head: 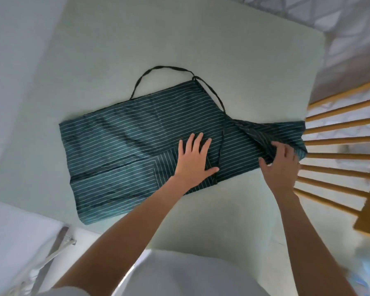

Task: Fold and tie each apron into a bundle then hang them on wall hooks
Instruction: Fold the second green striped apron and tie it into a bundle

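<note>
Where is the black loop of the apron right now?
In the head view, the black loop lies flat on the pale table, at the far edge of the striped apron, left of centre and beyond both hands.

Right hand [281, 162] fingertips: tucked under a gathered fold of the apron [124, 150], out of sight.
Apron under left hand [193, 160]: covered by the flat palm.
Wooden chair [338, 150]: cut off by the right edge, slats smeared by blur.
Lower right corner: blurred bluish shapes, not identifiable.
Lower left metal frame [58, 244]: blurred, partly out of frame.
</note>
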